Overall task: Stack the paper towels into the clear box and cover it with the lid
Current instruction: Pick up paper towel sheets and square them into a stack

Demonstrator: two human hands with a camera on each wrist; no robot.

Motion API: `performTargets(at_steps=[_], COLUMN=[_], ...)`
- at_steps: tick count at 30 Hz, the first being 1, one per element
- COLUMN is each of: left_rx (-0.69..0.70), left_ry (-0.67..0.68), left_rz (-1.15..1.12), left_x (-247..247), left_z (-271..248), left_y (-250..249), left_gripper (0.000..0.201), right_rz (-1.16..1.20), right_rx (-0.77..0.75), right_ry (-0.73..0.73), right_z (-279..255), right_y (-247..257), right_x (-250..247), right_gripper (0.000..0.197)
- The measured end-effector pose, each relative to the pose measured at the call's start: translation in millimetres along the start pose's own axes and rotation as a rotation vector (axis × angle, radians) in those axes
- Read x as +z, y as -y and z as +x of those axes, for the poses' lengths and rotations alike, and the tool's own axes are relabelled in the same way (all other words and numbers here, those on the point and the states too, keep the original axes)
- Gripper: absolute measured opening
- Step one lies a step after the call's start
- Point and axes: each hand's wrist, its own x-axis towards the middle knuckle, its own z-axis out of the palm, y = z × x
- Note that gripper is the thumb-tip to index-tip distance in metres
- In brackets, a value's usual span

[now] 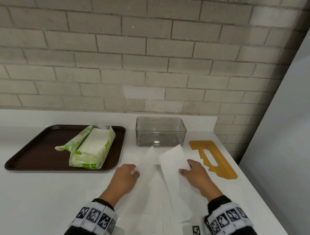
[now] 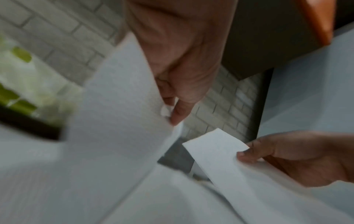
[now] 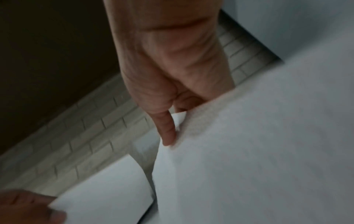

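White paper towels (image 1: 171, 159) are lifted off the white counter in front of the empty clear box (image 1: 160, 131). My left hand (image 1: 129, 171) pinches the left flap of the paper towels (image 2: 118, 97) between thumb and fingers. My right hand (image 1: 189, 168) pinches the right flap of the paper towels (image 3: 249, 136) the same way. More folded towel lies flat under my wrists. The yellow lid (image 1: 213, 159), with a cut-out slot, lies flat to the right of the box. An open green-and-white towel pack (image 1: 93, 146) holds a white stack.
The pack rests on a dark brown tray (image 1: 41, 152) at the left. A brick wall stands right behind the box. The counter's right edge runs diagonally past the lid, with a grey panel (image 1: 291, 106) beyond it.
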Motion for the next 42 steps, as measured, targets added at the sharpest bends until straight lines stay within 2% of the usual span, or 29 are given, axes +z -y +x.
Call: performTargets(at_steps=[1,2,3,5,8,10,11,13,15,17,19,22,24,28,30,32,34,38,42], left_rx=[0.033,0.047,0.043,0.024,0.036,0.033,0.032,0.036,0.055,0.067,0.021,-0.143,-0.209,-0.235,-0.249,-0.244,-0.247,-0.27,-0.277], left_ry=[-0.05,-0.073,-0.058,-0.018,0.0,0.02,0.036,0.078,0.095,0.069,0.057,0.11,0.116,-0.005,-0.051,-0.083,-0.11,-0.167,-0.192], left_rz=[-0.158,-0.336,-0.516,-0.809,-0.952,-0.988,-0.999,-1.019,-1.009,-0.965,-0.972,-1.164,-1.202,-1.191,-1.202,-1.202,-1.192,-1.171,-1.148], left_x=[-8,-17,-24,-29,-20,-10,-6,0,6,9,9,7,7,-1,-12,-23,-30,-30,-29], left_z=[-3,-9,-16,-28,-38,-41,-43,-45,-48,-50,-52,-53,-54,-58,-63,-68,-75,-84,-90], left_y=[-5,-11,-18,-26,-32,-32,-32,-33,-35,-37,-36,-30,-23,1,18,36,51,66,73], left_gripper=[0.019,0.006,0.006,0.018,0.022,0.025,0.029,0.037,0.037,0.026,0.018,0.034,0.035,0.025,0.022,0.023,0.024,0.026,0.027], right_rz=[0.065,0.13,0.209,0.492,0.989,1.081,0.993,0.648,0.413,0.383,0.344,0.312,0.34,0.487,0.592,0.594,0.483,0.064,-0.397], right_rx=[-0.027,-0.082,-0.151,-0.313,-0.498,-0.471,-0.417,-0.304,-0.26,-0.231,-0.201,-0.223,-0.229,-0.174,-0.09,0.002,0.085,0.192,0.084], right_ry=[-0.046,-0.098,-0.122,-0.085,0.119,0.152,0.109,-0.068,-0.173,-0.173,-0.187,-0.222,-0.187,-0.018,-0.041,-0.075,-0.047,0.155,0.251], right_z=[-7,-18,-30,-60,-97,-101,-98,-87,-75,-70,-66,-65,-66,-50,-24,2,20,39,37], right_y=[6,14,24,47,76,82,81,74,64,58,57,60,63,69,65,57,50,41,45], right_x=[-12,-25,-38,-58,-71,-58,-45,-14,14,29,36,45,54,52,38,27,27,54,73], right_gripper=[0.046,0.043,0.034,0.014,0.019,0.021,0.02,0.022,0.025,0.029,0.03,0.023,0.017,0.023,0.022,0.022,0.016,0.019,0.041])
